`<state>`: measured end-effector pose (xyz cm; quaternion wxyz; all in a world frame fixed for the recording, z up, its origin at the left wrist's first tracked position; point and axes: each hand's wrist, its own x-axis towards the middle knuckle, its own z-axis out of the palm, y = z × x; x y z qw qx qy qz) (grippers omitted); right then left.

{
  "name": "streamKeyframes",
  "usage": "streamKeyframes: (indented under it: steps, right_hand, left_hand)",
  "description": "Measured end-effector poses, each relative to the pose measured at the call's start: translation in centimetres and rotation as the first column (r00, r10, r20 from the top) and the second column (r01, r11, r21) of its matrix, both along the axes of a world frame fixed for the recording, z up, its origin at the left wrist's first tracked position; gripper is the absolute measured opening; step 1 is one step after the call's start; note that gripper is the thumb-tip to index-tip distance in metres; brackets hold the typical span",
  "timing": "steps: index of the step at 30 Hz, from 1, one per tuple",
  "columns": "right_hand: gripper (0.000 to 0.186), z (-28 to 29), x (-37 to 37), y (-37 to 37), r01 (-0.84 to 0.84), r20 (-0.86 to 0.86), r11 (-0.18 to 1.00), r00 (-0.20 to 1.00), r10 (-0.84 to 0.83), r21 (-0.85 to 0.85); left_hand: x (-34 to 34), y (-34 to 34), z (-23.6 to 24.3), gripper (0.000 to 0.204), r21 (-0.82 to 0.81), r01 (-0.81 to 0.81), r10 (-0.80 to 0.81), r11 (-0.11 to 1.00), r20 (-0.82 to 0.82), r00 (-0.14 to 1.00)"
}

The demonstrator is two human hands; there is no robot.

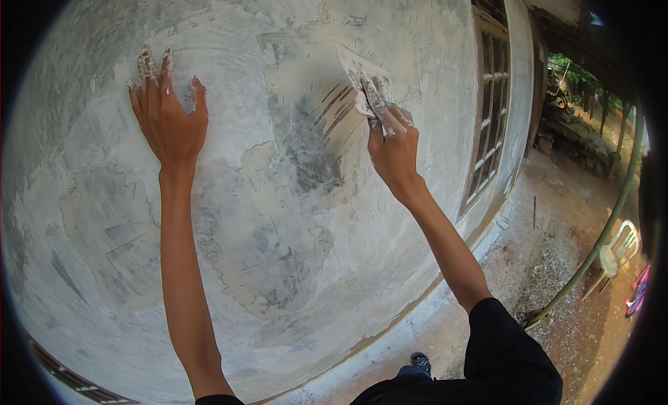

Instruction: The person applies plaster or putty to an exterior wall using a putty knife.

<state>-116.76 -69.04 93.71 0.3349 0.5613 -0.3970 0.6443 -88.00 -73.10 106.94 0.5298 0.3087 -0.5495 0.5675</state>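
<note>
A grey wall [236,217] with pale, patchy filler and dark bare spots fills most of the view. On its upper left, my left hand [169,116] lies with fingers spread, white paste smeared over the fingertips. My right hand [395,144] grips a putty knife [358,71] with a wide, light blade coated in white filler. That blade rests at the wall's upper middle, above several dark diagonal streaks. The putty knife's handle is mostly hidden by my fingers, which are also caked with filler.
A wooden-framed window [489,106] with panes is right of my right hand. Below runs a dusty floor [515,266] strewn with white debris. At the far right are a curved pole [619,210], a pale plastic chair [616,254] and a pink item [637,292]. My sandalled foot [421,363] shows below.
</note>
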Motion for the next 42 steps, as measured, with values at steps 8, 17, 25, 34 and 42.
streamKeyframes:
  steps: [8, 17, 25, 34, 42]
  right_hand:
    - [0.028, -10.3, 3.3, -2.7, -0.026, -0.305, 0.948, 0.944, 0.128, 0.316]
    - [0.037, -12.4, 0.3, 4.1, 0.04, -0.466, 0.822, 0.839, 0.281, 0.568]
    - [0.029, 1.2, -2.1, -1.6, -0.007, -0.428, 0.941, 0.889, 0.16, 0.338]
    - [0.026, 7.4, -1.3, 1.7, 0.0, -0.272, 0.993, 0.962, -0.033, -0.121]
    - [0.018, -4.0, 2.3, -1.6, 0.122, -0.495, 0.986, 0.868, -0.05, 0.113]
  left_hand:
    - [-0.2, 0.2, -0.1, 0.047, -0.007, 0.011, -0.011, 1.0, -0.003, 1.0]
    - [-0.1, 0.0, -0.2, 0.049, 0.036, 0.038, -0.039, 0.999, 0.017, 0.999]
    - [-0.2, 0.7, 0.0, 0.052, 0.046, 0.022, -0.022, 0.999, -0.003, 1.0]
    - [-0.2, 0.9, -0.1, 0.055, 0.072, 0.046, -0.046, 0.996, 0.002, 0.999]
    - [0.1, 1.6, -0.1, 0.055, 0.111, 0.089, -0.089, 0.99, -0.011, 0.996]
